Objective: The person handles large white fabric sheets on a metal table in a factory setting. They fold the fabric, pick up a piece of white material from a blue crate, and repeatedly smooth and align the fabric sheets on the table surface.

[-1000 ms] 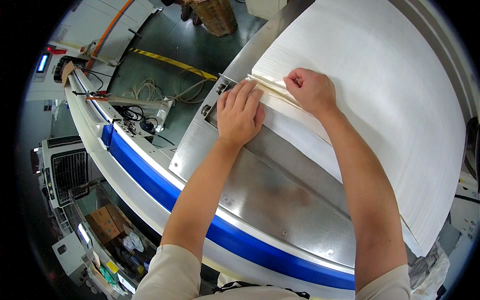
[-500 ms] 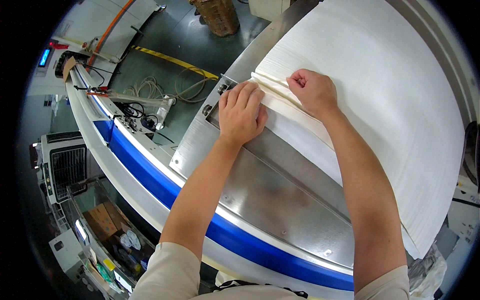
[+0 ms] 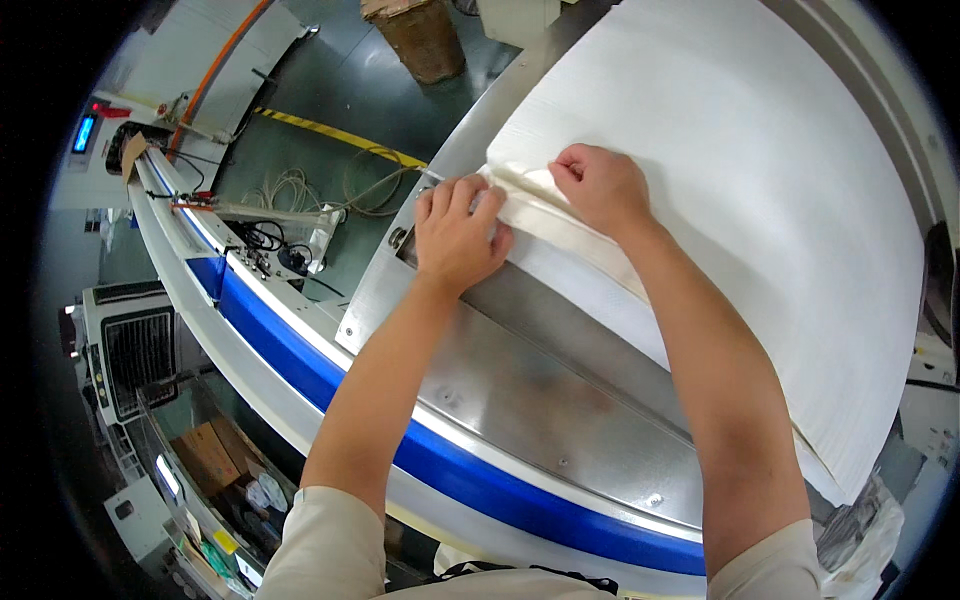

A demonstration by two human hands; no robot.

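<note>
Both my hands are at the near corner of the big white sheet stack [image 3: 740,180], which lies across the curved steel machine table [image 3: 520,400].

My left hand [image 3: 455,235] lies palm down at the corner, fingers spread and slightly bent, fingertips pressing on the lifted edge of the top sheets [image 3: 530,205]. Whether the thumb is tucked under the paper I cannot tell; it looks more like pressing than gripping.

My right hand [image 3: 595,185] is curled into a loose fist just beside the left, knuckles up, resting on the stack. Its fingers are folded under, seemingly pinching the raised fold of paper, though the grip itself is hidden beneath the hand.

The top sheets are buckled into a low ridge between the two hands; the rest of the stack lies flat, running away to the upper right.

The steel table shows bare, dull metal below the stack, with a blue band [image 3: 330,385] and a white rim along its outer curve.

Beyond the rim, on the floor: coiled pale cables [image 3: 330,190], a yellow-and-black floor stripe [image 3: 330,130], a brown cardboard box [image 3: 420,35]. To the far left, a grey unit with a vent grille [image 3: 130,350].
</note>
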